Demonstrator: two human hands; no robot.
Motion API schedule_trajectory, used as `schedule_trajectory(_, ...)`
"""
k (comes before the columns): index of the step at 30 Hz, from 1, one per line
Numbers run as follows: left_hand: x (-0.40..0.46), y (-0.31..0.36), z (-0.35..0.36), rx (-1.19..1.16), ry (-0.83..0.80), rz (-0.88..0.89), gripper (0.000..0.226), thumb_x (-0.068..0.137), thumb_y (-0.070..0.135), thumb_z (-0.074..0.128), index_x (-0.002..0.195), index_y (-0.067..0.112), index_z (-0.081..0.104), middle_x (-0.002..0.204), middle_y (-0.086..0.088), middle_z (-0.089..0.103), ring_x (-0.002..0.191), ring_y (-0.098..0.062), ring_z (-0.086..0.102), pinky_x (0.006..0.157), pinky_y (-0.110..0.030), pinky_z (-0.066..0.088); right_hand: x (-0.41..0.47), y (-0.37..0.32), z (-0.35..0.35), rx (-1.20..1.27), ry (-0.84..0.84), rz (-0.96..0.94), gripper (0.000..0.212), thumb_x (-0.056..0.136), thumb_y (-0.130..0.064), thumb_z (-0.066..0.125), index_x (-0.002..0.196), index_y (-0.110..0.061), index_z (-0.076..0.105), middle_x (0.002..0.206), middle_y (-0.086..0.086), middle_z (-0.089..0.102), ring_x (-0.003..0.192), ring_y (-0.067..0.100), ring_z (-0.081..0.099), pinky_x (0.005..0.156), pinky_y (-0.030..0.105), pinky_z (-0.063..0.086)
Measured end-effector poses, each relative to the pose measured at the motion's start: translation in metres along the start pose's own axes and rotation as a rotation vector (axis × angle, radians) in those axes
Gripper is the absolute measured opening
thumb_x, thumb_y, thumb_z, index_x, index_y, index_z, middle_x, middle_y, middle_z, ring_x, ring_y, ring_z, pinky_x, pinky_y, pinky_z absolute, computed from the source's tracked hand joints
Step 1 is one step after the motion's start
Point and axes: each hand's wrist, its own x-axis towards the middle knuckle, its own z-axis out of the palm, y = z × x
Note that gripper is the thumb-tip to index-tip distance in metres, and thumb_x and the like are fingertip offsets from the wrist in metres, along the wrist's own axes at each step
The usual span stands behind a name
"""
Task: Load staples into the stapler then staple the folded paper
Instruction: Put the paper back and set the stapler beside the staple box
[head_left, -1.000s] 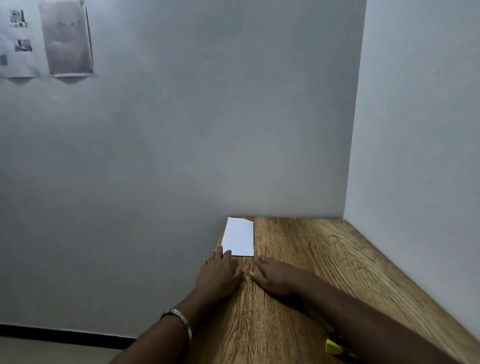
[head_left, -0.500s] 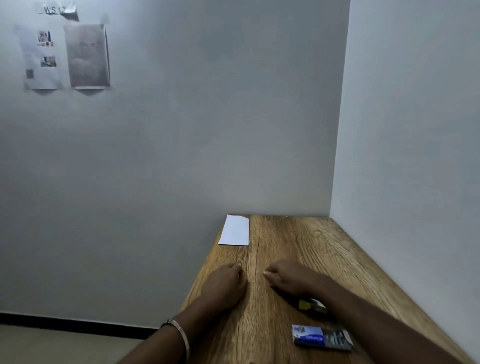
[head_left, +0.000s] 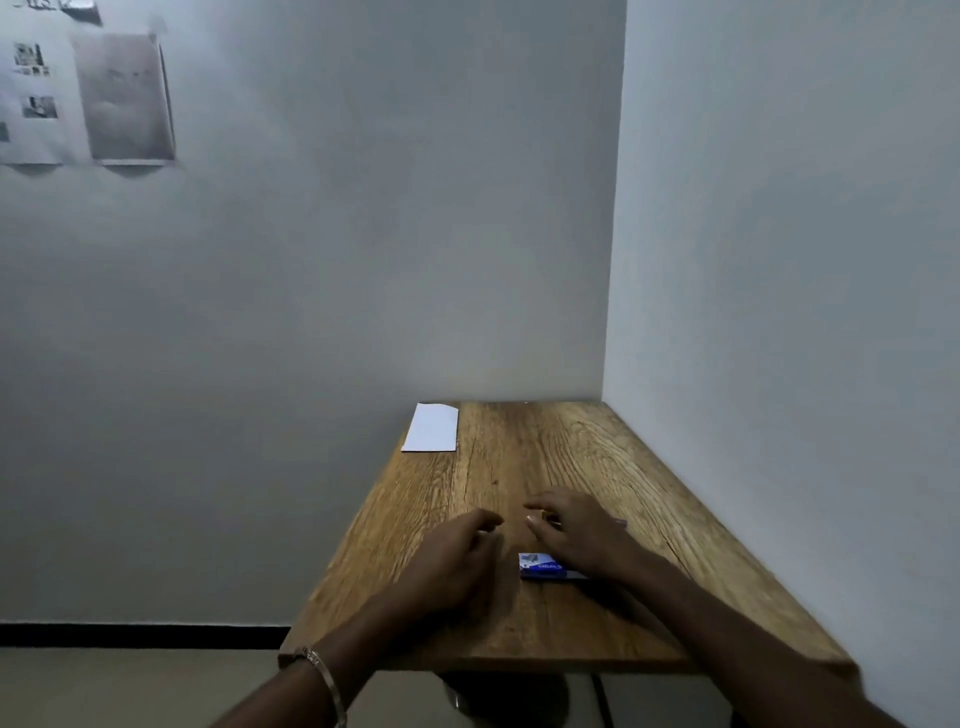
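- Folded paper (head_left: 431, 427): lies flat at the desk's (head_left: 649, 499) far left corner, parked clear of the loading work.
- Staple box (head_left: 543, 566): mid-desk, partly under the right hand (head_left: 576, 530).
- Stapler: probably beneath that hand; grip cannot be told.
- Left hand (head_left: 457, 556): loosely curled, empty, near the box.
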Motion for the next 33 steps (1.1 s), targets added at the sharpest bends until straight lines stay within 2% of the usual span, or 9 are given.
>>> schedule_trajectory(3, -0.002, 0.016, 0.007, -0.052, -0.023, 0.028, 0.04, 0.094, 0.047, 0.053, 0.131, 0.034, 0.053, 0.126, 0.01, 0.064, 0.102, 0.004, 0.058, 0.086, -0.017, 0.047, -0.013, -0.001, -0.003, 0.031, 0.039, -0.001, 0.029, 0.097, -0.027, 0.058, 0.122, -0.015, 0.067, 0.116, -0.001, 0.068, 0.1, 0.007, 0.059, 0.091, 0.027, 0.051)
schedule_trajectory(7, -0.002, 0.028, 0.018, -0.024, -0.01, 0.081, 0.047, 0.09, 0.049, 0.061, 0.132, 0.03, 0.054, 0.121, 0.007, 0.066, 0.098, 0.002, 0.058, 0.084, -0.018, 0.048, -0.024, 0.004, -0.01, 0.066, 0.08, 0.027, 0.025, 0.096, -0.022, 0.061, 0.117, -0.014, 0.071, 0.113, -0.001, 0.07, 0.1, 0.008, 0.063, 0.091, 0.029, 0.054)
schedule_trajectory(9, -0.001, 0.03, 0.02, -0.005, -0.009, 0.107, 0.051, 0.087, 0.054, 0.062, 0.131, 0.029, 0.056, 0.119, 0.008, 0.066, 0.098, -0.001, 0.058, 0.083, -0.021, 0.049, -0.025, 0.011, -0.018, 0.049, 0.109, 0.061, 0.024, 0.095, -0.022, 0.061, 0.114, -0.014, 0.073, 0.111, 0.0, 0.072, 0.099, 0.008, 0.064, 0.087, 0.023, 0.051)
schedule_trajectory(13, 0.002, 0.028, 0.016, -0.008, -0.071, 0.134, 0.061, 0.08, 0.06, 0.066, 0.131, 0.029, 0.056, 0.119, 0.009, 0.064, 0.101, -0.003, 0.059, 0.086, -0.025, 0.052, -0.024, 0.036, -0.034, -0.031, 0.124, 0.185, 0.03, 0.09, -0.018, 0.065, 0.119, -0.015, 0.071, 0.12, 0.0, 0.07, 0.106, 0.01, 0.062, 0.084, 0.017, 0.041)
schedule_trajectory(16, 0.004, 0.023, 0.016, 0.0, -0.094, 0.154, 0.063, 0.078, 0.057, 0.071, 0.132, 0.028, 0.056, 0.121, 0.009, 0.061, 0.102, -0.002, 0.056, 0.086, -0.02, 0.049, -0.026, 0.056, -0.041, -0.055, 0.087, 0.303, 0.038, 0.087, -0.019, 0.07, 0.125, -0.017, 0.067, 0.124, 0.0, 0.069, 0.1, 0.005, 0.058, 0.077, 0.014, 0.04)
schedule_trajectory(19, 0.005, 0.02, 0.016, 0.001, -0.101, 0.17, 0.063, 0.076, 0.057, 0.072, 0.13, 0.03, 0.057, 0.119, 0.012, 0.059, 0.101, 0.001, 0.053, 0.083, -0.013, 0.044, -0.029, 0.074, -0.043, -0.043, 0.072, 0.402, 0.043, 0.086, -0.026, 0.072, 0.127, -0.017, 0.065, 0.126, 0.001, 0.067, 0.101, 0.007, 0.059, 0.075, 0.014, 0.041)
schedule_trajectory(23, 0.004, 0.021, 0.015, -0.01, -0.084, 0.178, 0.061, 0.073, 0.062, 0.07, 0.126, 0.033, 0.058, 0.11, 0.021, 0.053, 0.096, 0.009, 0.05, 0.077, -0.009, 0.04, -0.03, 0.084, -0.041, -0.003, 0.068, 0.433, 0.039, 0.086, -0.029, 0.074, 0.122, -0.013, 0.068, 0.118, 0.002, 0.069, 0.091, 0.005, 0.058, 0.067, 0.012, 0.041)
schedule_trajectory(27, 0.003, 0.02, 0.016, 0.01, -0.089, 0.188, 0.046, 0.076, 0.059, 0.069, 0.116, 0.037, 0.063, 0.11, 0.022, 0.052, 0.099, 0.007, 0.048, 0.085, -0.017, 0.045, -0.028, 0.08, -0.039, -0.034, 0.079, 0.411, 0.019, 0.088, -0.022, 0.072, 0.105, -0.014, 0.076, 0.107, 0.002, 0.072, 0.086, 0.005, 0.057, 0.069, 0.019, 0.043)
schedule_trajectory(33, 0.0, 0.022, 0.015, 0.014, -0.089, 0.191, 0.033, 0.083, 0.049, 0.069, 0.113, 0.035, 0.065, 0.113, 0.017, 0.057, 0.099, 0.0, 0.053, 0.086, -0.024, 0.052, -0.03, 0.072, -0.038, -0.012, 0.098, 0.393, 0.011, 0.088, -0.017, 0.072, 0.097, -0.015, 0.077, 0.101, -0.001, 0.073, 0.09, 0.008, 0.062, 0.079, 0.023, 0.049)
